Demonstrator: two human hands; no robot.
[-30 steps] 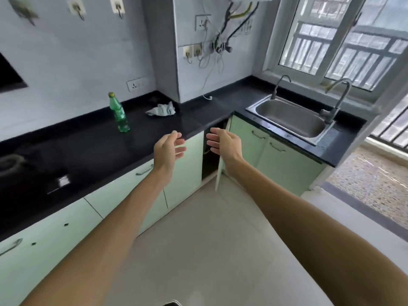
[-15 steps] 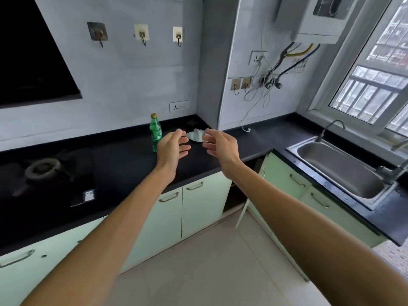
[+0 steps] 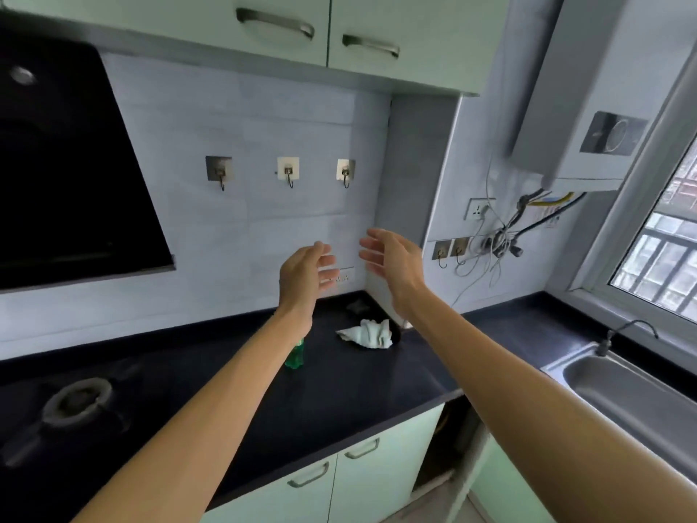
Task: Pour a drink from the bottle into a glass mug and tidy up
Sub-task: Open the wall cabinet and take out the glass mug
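- Countertop: black, runs beneath both forearms. Both ends are cut off by the frame.
- Wall cabinets: above the hands, doors closed, tops out of view.
- Hood panel: black, far to the left of the left hand, only partly in frame.
- Sink: well to the right of the right forearm. One corner shows.
- Base cabinet door: ajar below the right forearm. The interior is dark and its contents are unreadable.
- Left hand: raised before the tiled wall, fingers loosely spread, holding nothing. The fingertips are blurred.
- Right hand: just beside the left, palms facing each other with a gap between. Its fingers are relaxed and it is empty.
- Cloth: white and crumpled, on the countertop below the hands, nearer the right wrist.
- Bottle: green, standing on the countertop below the left wrist (only the lower body shows; neck and cap are hidden behind the forearm). Neither hand touches it.
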